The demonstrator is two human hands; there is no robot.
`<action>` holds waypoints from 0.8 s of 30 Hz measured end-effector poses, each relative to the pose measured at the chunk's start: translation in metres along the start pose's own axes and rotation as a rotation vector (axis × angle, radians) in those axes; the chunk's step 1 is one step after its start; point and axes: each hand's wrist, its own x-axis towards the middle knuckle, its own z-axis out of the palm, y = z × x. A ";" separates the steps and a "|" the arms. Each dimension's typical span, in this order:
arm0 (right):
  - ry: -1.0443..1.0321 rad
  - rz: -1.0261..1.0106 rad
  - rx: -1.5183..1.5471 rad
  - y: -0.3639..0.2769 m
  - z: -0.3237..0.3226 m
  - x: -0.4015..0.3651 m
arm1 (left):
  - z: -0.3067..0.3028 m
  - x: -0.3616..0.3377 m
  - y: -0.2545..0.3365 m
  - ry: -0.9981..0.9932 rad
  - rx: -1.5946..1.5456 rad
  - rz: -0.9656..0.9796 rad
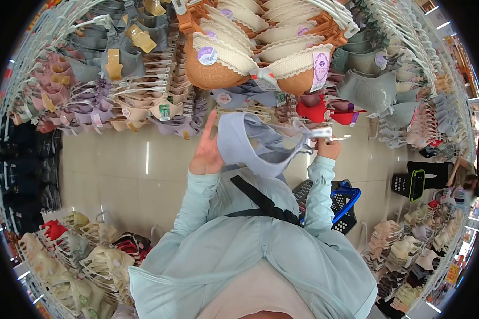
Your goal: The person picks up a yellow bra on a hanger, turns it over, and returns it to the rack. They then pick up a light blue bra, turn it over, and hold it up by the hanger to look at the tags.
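Observation:
A pale lavender bra (233, 139) hangs in front of my body, tilted, with its band curving between my two hands. My left hand (204, 155) lies against the bra's left side, palm showing and fingers stretched out. My right hand (329, 149) is closed on the white hanger (322, 132) at the bra's other end; some of its fingers are hidden behind the hanger and straps. Just beyond the lavender bra, a row of brown bras with cream lace (218, 65) hangs from the rack, and a red bra (311, 110) is close to my right hand.
Racks of hanging bras run along both sides, with grey ones (367, 87) at the right and pink ones (53, 90) at the left. A dark basket with a blue handle (348, 201) is beside my right arm. Farther right is another person (465, 183) near a green-handled basket (416, 186).

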 end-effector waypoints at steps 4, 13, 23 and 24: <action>-0.072 0.158 -0.122 -0.011 0.003 -0.001 | -0.001 0.002 -0.002 -0.012 -0.064 0.022; -0.092 0.254 -0.249 -0.013 0.001 0.004 | -0.019 0.005 -0.005 0.040 0.178 -0.205; -0.057 0.166 -0.317 -0.016 -0.003 0.006 | -0.043 0.001 -0.004 0.166 0.555 -0.267; -0.056 0.147 -0.319 -0.015 -0.003 0.006 | -0.047 0.001 -0.005 0.165 0.556 -0.265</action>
